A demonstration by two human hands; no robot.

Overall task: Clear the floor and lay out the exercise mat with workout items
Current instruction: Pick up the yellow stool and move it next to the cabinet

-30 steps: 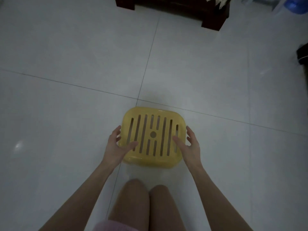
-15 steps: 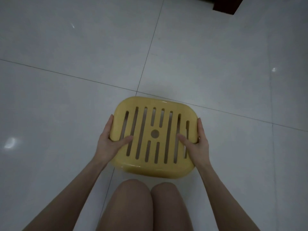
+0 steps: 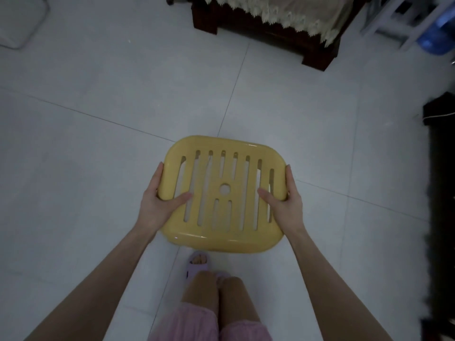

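A yellow plastic stool [image 3: 222,168] with a slotted seat and a round centre hole is held up off the white tiled floor [image 3: 98,156], in front of my legs. My left hand [image 3: 157,205] grips its left edge, thumb lying on the seat. My right hand [image 3: 283,205] grips the right edge the same way. The stool's legs are hidden under the seat. No exercise mat is in view.
A dark wooden bed [image 3: 317,52] with a lace-edged cover stands at the back right. A white frame [image 3: 394,23] and a blue item [image 3: 438,38] sit at the far right. Dark furniture [image 3: 440,168] runs along the right edge. A pale object [image 3: 19,20] lies top left.
Both hands closed on the stool's sides and lifted it off the floor. The view rose from a crouch, so the bed and my slippered foot now show.
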